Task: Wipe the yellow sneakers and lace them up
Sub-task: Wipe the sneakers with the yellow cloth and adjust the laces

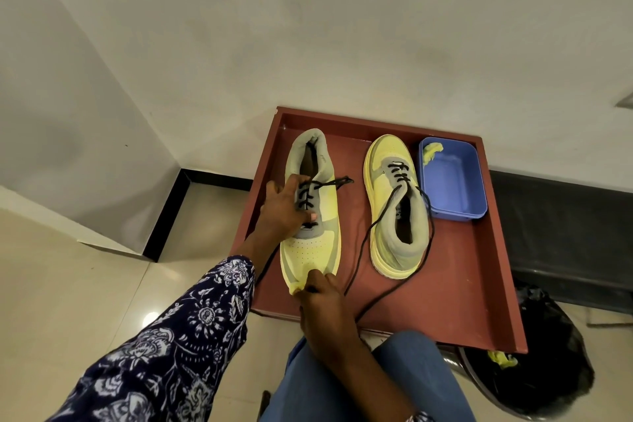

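Observation:
Two yellow sneakers with grey collars and black laces lie on a red-brown tray (455, 288). The left sneaker (317, 243) points its toe toward me. My left hand (284, 211) grips it over the laced middle. My right hand (320, 295) pinches a small yellow cloth (295, 288) against that sneaker's toe. The right sneaker (394, 205) stands alone with its toe pointing away. Its long loose lace (363, 240) trails over the tray toward my knee.
A blue plastic tub (455, 188) with a bit of yellow cloth inside sits at the tray's far right corner. A black bin bag (541, 370) with a yellow scrap stands on the floor to the right. A white wall rises behind; a glossy tiled floor lies left.

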